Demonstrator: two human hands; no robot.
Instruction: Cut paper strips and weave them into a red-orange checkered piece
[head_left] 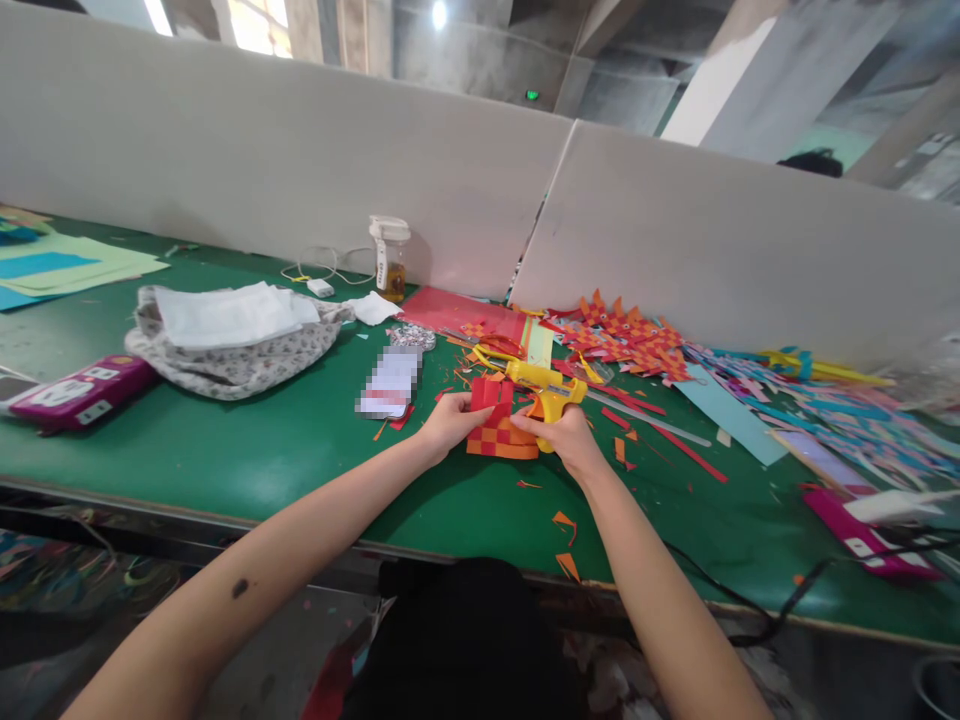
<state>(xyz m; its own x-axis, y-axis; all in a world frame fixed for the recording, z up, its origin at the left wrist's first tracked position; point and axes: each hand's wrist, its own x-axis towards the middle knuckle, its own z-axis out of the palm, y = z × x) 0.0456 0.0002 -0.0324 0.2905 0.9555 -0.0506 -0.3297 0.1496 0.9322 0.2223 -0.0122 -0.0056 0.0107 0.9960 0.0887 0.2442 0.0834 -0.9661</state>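
logging from my remote seat, i recorded the following on the green table (pixel 247 450).

item one: left hand (pixel 450 420), fingers pinched on the upper left edge of a woven paper piece (pixel 496 425), red and orange in a checker pattern, lying flat on the table at its near middle.

item two: right hand (pixel 568 432), fingers wrapped round the grip of a yellow glue gun (pixel 541 385); the gun sat just above and touching the woven piece, its body pointing left.

item three: floral cloth bag (pixel 240 360), slumped well to the left, holding white folded paper (pixel 229 313) that lay on top of its open mouth. what else was inside i could not tell.

item four: small bottle (pixel 391 262) with a white cap, upright by the grey partition (pixel 300 170), amber liquid in its lower part.

item five: heap of finished woven pieces (pixel 626 335), orange and red, behind the hands to the right.

item six: yellow scissors (pixel 491 355), just behind the woven piece.

item seven: magenta power strip (pixel 79 392), far left; a second one (pixel 870 535) at the right.

item eight: orange and red offcuts (pixel 564 525), scattered near the front edge.
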